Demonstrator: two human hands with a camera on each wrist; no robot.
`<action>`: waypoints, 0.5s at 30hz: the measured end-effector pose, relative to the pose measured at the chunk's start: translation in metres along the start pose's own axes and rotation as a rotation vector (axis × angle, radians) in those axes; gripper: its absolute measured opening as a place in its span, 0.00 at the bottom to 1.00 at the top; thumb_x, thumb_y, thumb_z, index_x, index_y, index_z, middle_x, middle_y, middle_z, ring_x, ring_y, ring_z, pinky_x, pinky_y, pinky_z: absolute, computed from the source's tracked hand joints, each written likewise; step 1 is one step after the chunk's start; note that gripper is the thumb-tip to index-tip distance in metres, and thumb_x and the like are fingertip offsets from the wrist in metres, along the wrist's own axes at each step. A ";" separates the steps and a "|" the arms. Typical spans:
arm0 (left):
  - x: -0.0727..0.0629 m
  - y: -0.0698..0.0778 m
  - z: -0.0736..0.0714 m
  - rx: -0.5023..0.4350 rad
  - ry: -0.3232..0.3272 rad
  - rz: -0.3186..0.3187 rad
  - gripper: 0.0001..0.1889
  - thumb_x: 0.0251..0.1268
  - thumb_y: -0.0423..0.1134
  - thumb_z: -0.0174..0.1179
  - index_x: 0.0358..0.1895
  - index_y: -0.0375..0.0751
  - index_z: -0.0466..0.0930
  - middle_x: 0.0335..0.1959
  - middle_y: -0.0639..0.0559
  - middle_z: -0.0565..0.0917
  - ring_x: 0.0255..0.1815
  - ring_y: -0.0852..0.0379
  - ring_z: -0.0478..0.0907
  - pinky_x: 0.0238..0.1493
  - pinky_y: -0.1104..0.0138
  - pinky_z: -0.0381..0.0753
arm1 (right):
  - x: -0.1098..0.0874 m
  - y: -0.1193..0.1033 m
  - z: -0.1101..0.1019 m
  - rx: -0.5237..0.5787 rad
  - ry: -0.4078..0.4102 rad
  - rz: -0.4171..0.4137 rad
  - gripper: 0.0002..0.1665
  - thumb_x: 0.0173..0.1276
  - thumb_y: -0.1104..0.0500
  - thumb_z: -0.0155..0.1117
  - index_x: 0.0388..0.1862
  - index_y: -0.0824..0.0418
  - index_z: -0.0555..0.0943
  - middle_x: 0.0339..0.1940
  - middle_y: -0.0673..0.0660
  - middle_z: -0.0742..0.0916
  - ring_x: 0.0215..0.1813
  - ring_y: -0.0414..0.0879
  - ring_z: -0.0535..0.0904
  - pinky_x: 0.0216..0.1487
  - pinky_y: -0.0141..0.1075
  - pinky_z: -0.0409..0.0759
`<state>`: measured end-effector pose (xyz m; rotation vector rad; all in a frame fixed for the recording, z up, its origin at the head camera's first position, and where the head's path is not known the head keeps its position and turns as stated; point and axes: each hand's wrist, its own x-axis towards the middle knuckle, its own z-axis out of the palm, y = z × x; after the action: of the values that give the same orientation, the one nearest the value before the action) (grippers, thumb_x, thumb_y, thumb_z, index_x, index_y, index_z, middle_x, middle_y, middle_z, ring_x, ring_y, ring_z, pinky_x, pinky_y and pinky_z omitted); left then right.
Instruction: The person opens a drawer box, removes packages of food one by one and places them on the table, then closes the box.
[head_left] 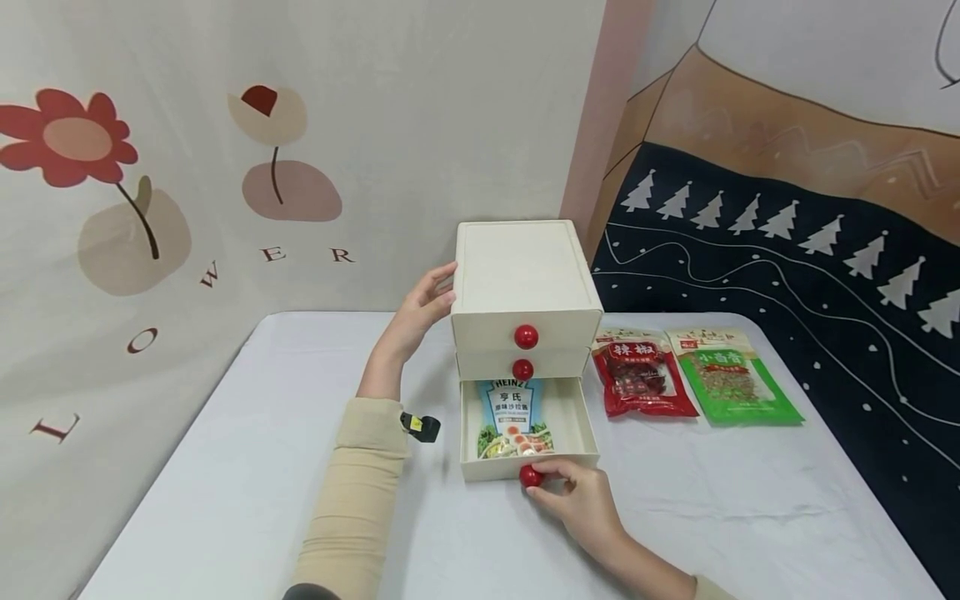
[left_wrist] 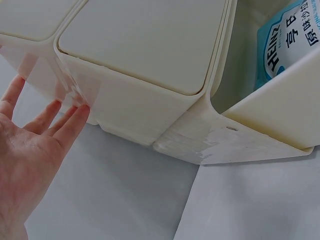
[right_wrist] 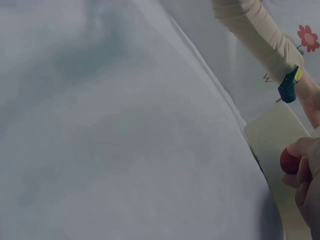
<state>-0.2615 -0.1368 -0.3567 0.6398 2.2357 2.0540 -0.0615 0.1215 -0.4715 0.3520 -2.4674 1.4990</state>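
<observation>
The bottom drawer [head_left: 487, 472] juts from the front of the white cabinet [head_left: 525, 267], with the blue Heinz packet [head_left: 513, 421] lying inside it. Before the cabinet, the right hand [head_left: 581, 500] has its grip pinched on the drawer's red knob [head_left: 531, 476]; at the cabinet's left side, the left hand [head_left: 416, 321] touches with extended fingers, its grip released. For smooth handling, the knob is best worked straight along the cabinet's depth, level and unhurried, while the left hand braces the side (a light box could skid). The packet should lie below the drawer's rim, lest it snag.
</observation>
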 end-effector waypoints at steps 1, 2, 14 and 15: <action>0.000 0.000 0.000 0.004 0.001 0.002 0.30 0.68 0.45 0.55 0.73 0.50 0.60 0.73 0.53 0.59 0.71 0.52 0.59 0.67 0.52 0.61 | -0.001 0.000 0.000 -0.004 0.000 -0.003 0.17 0.43 0.67 0.79 0.34 0.55 0.87 0.33 0.48 0.88 0.16 0.32 0.67 0.16 0.28 0.69; 0.000 -0.001 0.000 0.008 0.003 0.004 0.31 0.68 0.46 0.55 0.73 0.51 0.60 0.73 0.54 0.60 0.70 0.52 0.60 0.66 0.52 0.62 | -0.001 0.001 0.000 -0.006 0.001 -0.008 0.17 0.43 0.67 0.79 0.34 0.55 0.87 0.33 0.48 0.88 0.16 0.32 0.66 0.15 0.28 0.69; -0.007 0.019 0.005 -0.002 -0.011 -0.009 0.30 0.69 0.39 0.52 0.73 0.43 0.57 0.74 0.46 0.58 0.72 0.47 0.57 0.67 0.50 0.60 | -0.010 0.001 -0.001 0.002 -0.011 0.010 0.17 0.43 0.68 0.79 0.34 0.55 0.87 0.32 0.46 0.88 0.15 0.31 0.66 0.14 0.28 0.69; -0.009 0.023 0.006 0.003 -0.012 -0.009 0.30 0.69 0.39 0.52 0.73 0.42 0.57 0.74 0.46 0.57 0.72 0.46 0.57 0.67 0.50 0.60 | -0.010 0.001 -0.001 0.004 -0.008 0.000 0.17 0.43 0.68 0.79 0.34 0.56 0.87 0.32 0.46 0.88 0.15 0.31 0.66 0.14 0.28 0.69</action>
<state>-0.2453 -0.1327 -0.3380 0.6403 2.2315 2.0373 -0.0522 0.1235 -0.4756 0.3585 -2.4706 1.5061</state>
